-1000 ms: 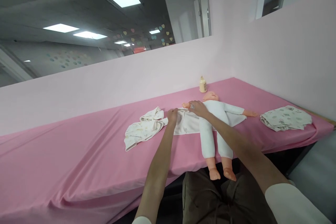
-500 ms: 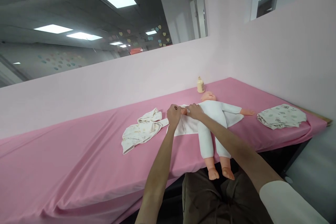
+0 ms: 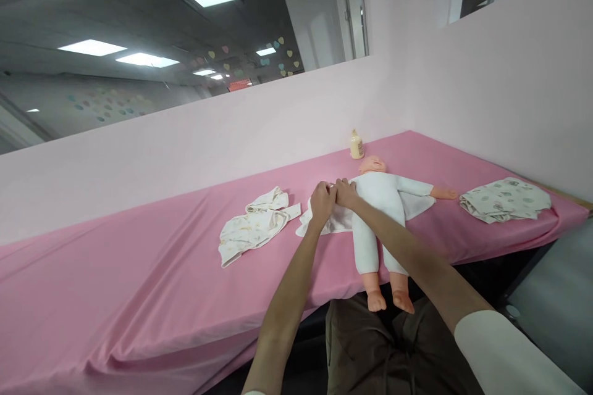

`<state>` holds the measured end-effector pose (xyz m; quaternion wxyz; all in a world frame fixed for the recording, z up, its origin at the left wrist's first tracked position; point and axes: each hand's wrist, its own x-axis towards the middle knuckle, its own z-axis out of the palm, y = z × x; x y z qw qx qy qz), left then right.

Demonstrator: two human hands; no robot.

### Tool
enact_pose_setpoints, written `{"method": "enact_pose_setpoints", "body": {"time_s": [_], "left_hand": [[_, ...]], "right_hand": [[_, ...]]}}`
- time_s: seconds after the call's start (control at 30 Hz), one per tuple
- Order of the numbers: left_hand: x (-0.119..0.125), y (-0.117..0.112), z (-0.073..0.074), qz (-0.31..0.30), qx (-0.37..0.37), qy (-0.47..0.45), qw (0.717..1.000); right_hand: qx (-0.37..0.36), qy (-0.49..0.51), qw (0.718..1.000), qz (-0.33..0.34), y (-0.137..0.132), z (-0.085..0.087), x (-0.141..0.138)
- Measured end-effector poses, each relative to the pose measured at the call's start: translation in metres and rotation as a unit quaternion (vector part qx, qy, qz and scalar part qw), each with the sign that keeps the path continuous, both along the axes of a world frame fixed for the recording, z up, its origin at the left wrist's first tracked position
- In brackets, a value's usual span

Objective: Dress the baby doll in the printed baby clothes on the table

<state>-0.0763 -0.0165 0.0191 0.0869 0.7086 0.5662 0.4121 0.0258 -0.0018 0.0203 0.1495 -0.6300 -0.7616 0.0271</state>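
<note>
A baby doll [image 3: 382, 197] in white clothing lies on its back on the pink-covered table [image 3: 139, 296], head toward the wall, bare feet over the front edge. Under it is a white garment [image 3: 324, 222], spread to both sides. My left hand [image 3: 321, 199] grips the garment's left sleeve beside the doll. My right hand [image 3: 345, 191] is closed over the doll's left-side arm, touching my left hand. The doll's other arm [image 3: 430, 190] lies stretched out to the right.
A crumpled cream garment [image 3: 252, 225] lies left of the doll. A folded patterned cloth [image 3: 504, 199] sits near the table's right end. A small baby bottle [image 3: 356, 145] stands by the pink wall behind the doll's head.
My left hand has moved right with the sleeve until it meets my right hand at the doll's arm. The doll's small hand, visible earlier, is now covered.
</note>
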Motion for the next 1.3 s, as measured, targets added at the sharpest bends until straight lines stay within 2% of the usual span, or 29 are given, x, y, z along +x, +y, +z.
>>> {"method": "enact_pose_setpoints", "body": {"time_s": [0.17,0.33,0.5,0.7,1.0,1.17,1.3], "left_hand": [[0.002,0.001,-0.001,0.000,-0.026,0.029,0.999],[0.004,-0.002,-0.009,0.009,-0.071,0.098,0.993],[0.017,-0.007,-0.026,0.035,-0.102,0.174,0.979],[0.024,-0.002,-0.035,0.073,-0.090,0.222,0.968],[0.002,0.009,-0.033,0.038,-0.074,0.219,0.972],[0.015,0.001,-0.028,0.039,-0.048,0.219,0.974],[0.023,-0.005,-0.024,0.014,-0.067,0.200,0.977]], "right_hand": [[0.005,-0.004,1.000,0.027,0.008,0.010,0.021],[0.045,-0.042,0.998,-0.002,0.010,0.018,0.035],[0.041,-0.048,0.997,-0.047,0.010,0.019,0.036],[0.028,-0.043,0.998,-0.042,0.006,0.016,0.031],[-0.010,0.047,0.998,-0.042,-0.002,0.012,0.024],[-0.019,0.115,0.992,-0.053,0.006,0.006,0.023],[-0.021,0.143,0.988,-0.052,0.013,0.004,0.027]]}}
